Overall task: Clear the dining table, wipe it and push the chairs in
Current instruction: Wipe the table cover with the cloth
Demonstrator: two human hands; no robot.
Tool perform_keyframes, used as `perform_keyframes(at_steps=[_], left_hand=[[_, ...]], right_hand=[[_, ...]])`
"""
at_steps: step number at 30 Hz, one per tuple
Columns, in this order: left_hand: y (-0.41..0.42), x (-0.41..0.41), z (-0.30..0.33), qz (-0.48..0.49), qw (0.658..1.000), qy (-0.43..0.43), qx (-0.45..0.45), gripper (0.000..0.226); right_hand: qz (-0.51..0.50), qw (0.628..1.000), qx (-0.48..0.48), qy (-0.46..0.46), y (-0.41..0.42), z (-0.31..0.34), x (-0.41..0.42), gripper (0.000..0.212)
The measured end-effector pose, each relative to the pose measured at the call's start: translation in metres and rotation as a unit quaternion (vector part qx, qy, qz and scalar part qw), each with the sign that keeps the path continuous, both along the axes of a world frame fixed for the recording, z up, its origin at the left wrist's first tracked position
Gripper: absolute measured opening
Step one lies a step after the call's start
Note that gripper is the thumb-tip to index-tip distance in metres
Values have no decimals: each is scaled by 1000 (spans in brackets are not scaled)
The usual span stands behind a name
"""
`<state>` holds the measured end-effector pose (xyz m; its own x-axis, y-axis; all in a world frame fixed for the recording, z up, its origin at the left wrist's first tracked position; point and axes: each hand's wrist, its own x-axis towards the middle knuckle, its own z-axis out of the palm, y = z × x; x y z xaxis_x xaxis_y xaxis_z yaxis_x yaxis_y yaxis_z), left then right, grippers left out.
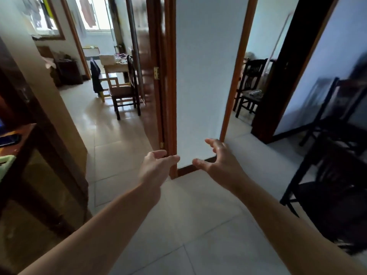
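Observation:
Both my arms reach forward over a pale tiled floor. My left hand (156, 165) and my right hand (216, 159) hang in the air side by side, fingers relaxed and loosely spread, holding nothing. They are in front of a white wall section between two doorways. A dark wooden chair (335, 155), blurred, stands at the right edge, to the right of my right arm. The dining table is not clearly in view.
A dark wooden cabinet (29, 165) stands at the left with a phone (10, 140) on its top. Through the left doorway stand a chair (125, 92) and a light wooden table (113, 66). Another dark chair (250, 86) shows through the right doorway.

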<state>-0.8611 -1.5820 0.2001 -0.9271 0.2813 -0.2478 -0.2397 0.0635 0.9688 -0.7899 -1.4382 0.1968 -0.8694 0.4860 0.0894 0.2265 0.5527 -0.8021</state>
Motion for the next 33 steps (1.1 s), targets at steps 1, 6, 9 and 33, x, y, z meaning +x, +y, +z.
perform_keyframes(at_steps=[1, 6, 9, 33], left_hand=[[6, 4, 0, -14, 1000, 0, -1, 49], [42, 30, -2, -98, 995, -5, -2, 48], [70, 53, 1, -168, 986, 8, -9, 49], [413, 354, 17, -438, 897, 61, -18, 48]], right_hand=[[-17, 1000, -3, 0, 3, -1, 9, 74], [-98, 995, -6, -8, 20, -3, 61, 78], [-147, 989, 2, -12, 35, -1, 93, 79], [-398, 917, 33, 4, 313, 14, 430, 77]])
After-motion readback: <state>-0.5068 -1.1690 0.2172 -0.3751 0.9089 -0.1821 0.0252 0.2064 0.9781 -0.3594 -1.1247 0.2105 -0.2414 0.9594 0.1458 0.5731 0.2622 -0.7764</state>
